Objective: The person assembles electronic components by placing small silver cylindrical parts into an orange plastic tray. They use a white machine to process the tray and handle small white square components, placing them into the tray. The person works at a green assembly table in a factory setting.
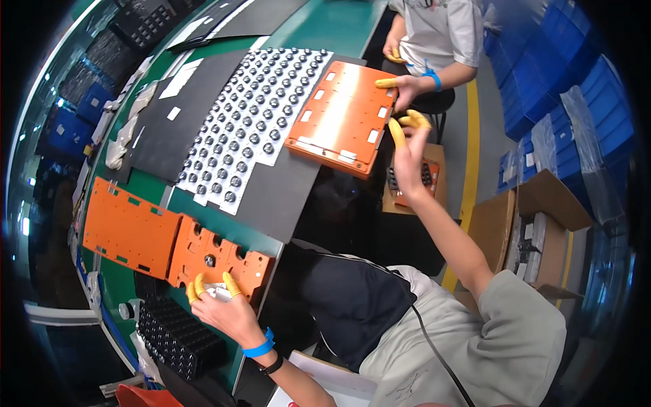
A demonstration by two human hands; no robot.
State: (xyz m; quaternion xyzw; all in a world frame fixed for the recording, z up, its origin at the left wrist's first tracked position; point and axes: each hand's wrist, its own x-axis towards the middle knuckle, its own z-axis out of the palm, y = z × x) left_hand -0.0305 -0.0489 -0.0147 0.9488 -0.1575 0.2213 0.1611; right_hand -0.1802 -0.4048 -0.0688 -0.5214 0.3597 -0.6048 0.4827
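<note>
My left hand, with yellow finger covers and a blue wristband, is closed around a small white-and-silver piece. It is at the near edge of an orange notched fixture, which has one round black part in it. A flat orange plate with slots adjoins the fixture on the left. My right hand reaches forward with fingers apart, nothing visible in it. It is just right of a stack of orange plates, which a co-worker's hand touches at the right edge.
White strips carrying rows of black round parts lie on dark sheets on the green table. A black tray of parts sits at the near left. A co-worker sits at the far side. Cardboard boxes and blue bins stand right.
</note>
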